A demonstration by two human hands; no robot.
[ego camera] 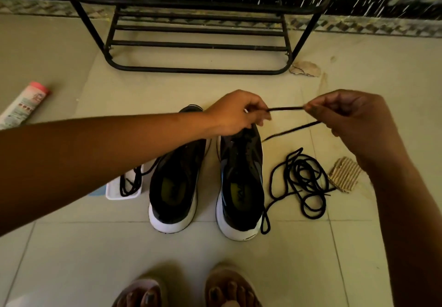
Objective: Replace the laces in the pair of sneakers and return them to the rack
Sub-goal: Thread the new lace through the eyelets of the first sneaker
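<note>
Two dark sneakers with white soles stand side by side on the tiled floor, the left sneaker [175,182] and the right sneaker [241,182], toes pointing away from me. My left hand [235,113] and my right hand [346,115] hover above the right sneaker's toe and pinch a short stretch of a black lace [285,108] taut between them. One loose end [291,129] trails down from my right hand. A tangle of black laces [301,180] lies on the floor right of the right sneaker. More black lace lies in a white tray [124,184] left of the left sneaker.
A black metal shoe rack [198,29] stands against the wall beyond the sneakers. A pink-capped tube [25,103] lies at the far left. A piece of corrugated cardboard [345,175] lies beside the lace tangle. My feet in sandals [186,290] are at the bottom edge.
</note>
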